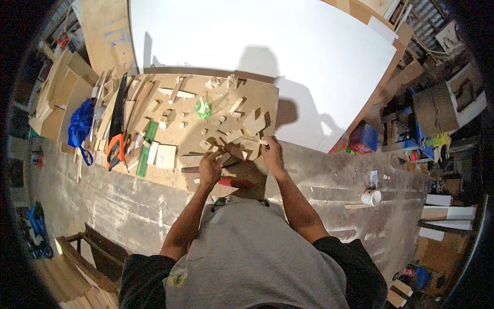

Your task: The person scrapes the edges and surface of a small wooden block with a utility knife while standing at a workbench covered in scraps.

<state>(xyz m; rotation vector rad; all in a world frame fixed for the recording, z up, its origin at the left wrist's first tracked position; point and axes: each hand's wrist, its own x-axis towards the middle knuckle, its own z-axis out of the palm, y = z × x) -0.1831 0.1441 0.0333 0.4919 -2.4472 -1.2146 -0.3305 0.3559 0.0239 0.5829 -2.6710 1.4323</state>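
Near the front edge of the plywood worktop [166, 110], my left hand [210, 168] has its fingers bent over dark, thin pieces; whether it grips one cannot be made out. My right hand [273, 152] pinches a small pale wood piece [264, 142] at the right edge. Between the hands lie cut wood blocks [252, 123] and offcuts, partly in shadow. A red item [235, 183] lies close to my body, below the hands. Beyond them is a green, round, shiny object [202, 108] with a stick-like piece on it, amid several small wood pegs.
A handsaw with an orange and black handle [115, 148], a green strip [147, 150], wood strips and a blue bag [80, 125] lie left. A large white panel [231, 31] stretches beyond the worktop. A white bucket [371, 197] stands on the floor at right.
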